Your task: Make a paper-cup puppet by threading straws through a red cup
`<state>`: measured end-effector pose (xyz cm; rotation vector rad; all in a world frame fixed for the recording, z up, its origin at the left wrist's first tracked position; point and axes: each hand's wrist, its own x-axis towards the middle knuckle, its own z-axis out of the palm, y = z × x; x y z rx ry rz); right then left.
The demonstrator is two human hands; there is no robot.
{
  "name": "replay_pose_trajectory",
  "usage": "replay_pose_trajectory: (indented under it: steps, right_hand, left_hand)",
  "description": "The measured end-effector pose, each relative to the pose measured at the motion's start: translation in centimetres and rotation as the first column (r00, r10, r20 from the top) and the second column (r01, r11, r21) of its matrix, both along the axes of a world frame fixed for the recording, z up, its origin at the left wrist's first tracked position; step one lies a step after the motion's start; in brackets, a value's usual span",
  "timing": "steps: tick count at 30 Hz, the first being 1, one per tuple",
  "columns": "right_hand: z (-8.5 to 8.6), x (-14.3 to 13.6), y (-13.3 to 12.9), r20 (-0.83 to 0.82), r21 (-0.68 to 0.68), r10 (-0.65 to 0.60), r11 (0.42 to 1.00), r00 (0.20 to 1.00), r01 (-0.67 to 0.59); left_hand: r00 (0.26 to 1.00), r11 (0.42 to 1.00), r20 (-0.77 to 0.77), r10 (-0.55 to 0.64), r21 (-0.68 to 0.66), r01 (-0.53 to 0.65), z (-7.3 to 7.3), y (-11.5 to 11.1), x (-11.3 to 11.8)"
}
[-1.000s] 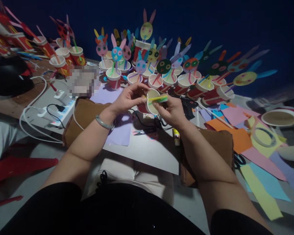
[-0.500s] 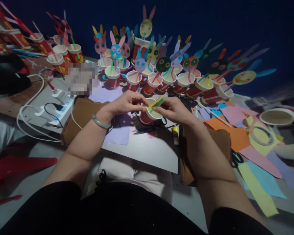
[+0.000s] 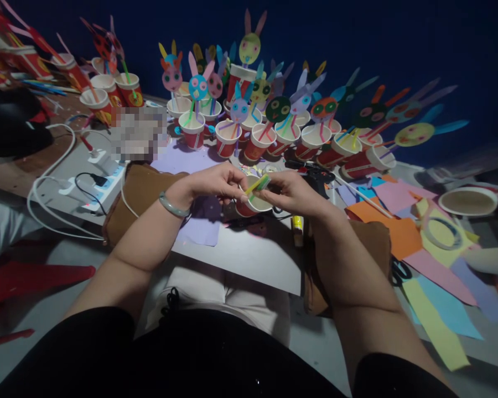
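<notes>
A red paper cup (image 3: 245, 209) with a pale inside stands in front of me between my hands. A yellow drinking straw (image 3: 255, 185) and a green drinking straw (image 3: 262, 183) slant over its mouth. My left hand (image 3: 219, 182), with a bangle (image 3: 173, 205) on the wrist, is closed at the cup's left rim, its fingertips pinching the lower end of the yellow straw. From the other side my right hand (image 3: 292, 192) pinches the straws with thumb and fingers above the right rim. The fingers partly hide both straws and the rim.
Rows of red cups with paper rabbit heads (image 3: 239, 110) fill the back. A glue tube (image 3: 297, 229) lies right of the cup, dark scissors (image 3: 244, 222) before it. Coloured paper (image 3: 398, 232) and a tape ring (image 3: 443, 232) lie right; a power strip (image 3: 103, 190) sits left.
Both hands and the cup have come slightly down and towards me. The straws have moved down with them, still between my fingers.
</notes>
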<state>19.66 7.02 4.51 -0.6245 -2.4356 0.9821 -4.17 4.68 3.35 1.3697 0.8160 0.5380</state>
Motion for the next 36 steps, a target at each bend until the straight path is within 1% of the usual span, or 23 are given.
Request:
replay_pose_trajectory:
  steps: [3,7,10,14,16,18,20,22,24,25,26,28,30,32,34,36]
  right_hand:
    - [0.2,0.0,-0.2,0.017,0.027,-0.021,0.999,1.0,0.02]
    - [0.5,-0.1,-0.5,0.036,0.076,-0.053,0.996,0.998,0.05]
    - [0.9,-0.1,-0.8,0.043,0.128,-0.076,0.989,0.996,0.07]
    - [1.1,0.0,-0.9,0.03,0.207,-0.141,0.969,0.99,0.132]
    - [1.2,0.0,-0.9,0.018,0.246,-0.188,0.953,0.982,0.178]
    - [1.2,-0.1,-1.1,-0.006,0.28,-0.231,0.934,0.973,0.223]
    - [1.2,-0.2,-1.3,-0.034,0.314,-0.265,0.913,0.964,0.262]
    - [1.3,-0.3,-1.6,-0.05,0.352,-0.298,0.888,0.953,0.296]
    - [1.4,-0.3,-1.8,-0.058,0.387,-0.328,0.863,0.943,0.324]
    - [1.5,-0.3,-1.8,-0.064,0.4,-0.34,0.853,0.938,0.336]
    - [1.5,-0.3,-1.9,-0.071,0.408,-0.347,0.845,0.935,0.345]
    - [1.6,-0.3,-2.0,-0.086,0.413,-0.352,0.839,0.932,0.355]
    - [1.6,-0.3,-2.0,-0.09,0.412,-0.352,0.839,0.932,0.356]
    - [1.6,-0.4,-2.1,-0.083,0.417,-0.352,0.837,0.932,0.354]
    - [1.6,-0.4,-2.1,-0.072,0.428,-0.353,0.834,0.933,0.348]
    - [1.6,-0.5,-2.2,-0.059,0.442,-0.357,0.828,0.932,0.345]
  left_hand:
    - [1.0,1.0,0.018,0.025,0.01,-0.025,0.3,-0.1,0.1]
    - [0.998,0.999,0.061,0.023,0.047,-0.026,0.5,-0.4,0.4]
    - [0.997,0.995,0.073,0.024,0.1,-0.031,0.5,-0.5,0.5]
    - [0.994,0.978,0.081,0.073,0.192,-0.088,0.2,-0.2,0.4]
    - [0.988,0.965,0.102,0.116,0.223,-0.136,0.0,0.0,0.3]
    - [0.974,0.946,0.136,0.18,0.246,-0.21,-0.3,0.3,0.0]
    - [0.951,0.915,0.181,0.249,0.279,-0.293,-0.6,0.8,-0.3]
    - [0.93,0.874,0.227,0.288,0.334,-0.352,-1.1,1.4,-0.5]
    - [0.928,0.842,0.245,0.281,0.401,-0.361,-1.7,2.0,-0.7]
    - [0.935,0.839,0.236,0.265,0.422,-0.344,-2.0,2.2,-0.7]
    - [0.947,0.849,0.219,0.236,0.428,-0.31,-2.3,2.4,-0.6]
    - [0.971,0.894,0.17,0.167,0.389,-0.222,-2.8,2.4,-0.2]
    - [0.985,0.944,0.125,0.117,0.295,-0.15,-3.1,2.2,0.4]
    - [0.987,0.97,0.11,0.118,0.199,-0.138,-3.1,1.8,1.0]
    - [0.982,0.979,0.124,0.14,0.129,-0.156,-2.9,1.4,1.5]
    - [0.977,0.98,0.134,0.165,0.088,-0.177,-2.8,1.3,1.9]
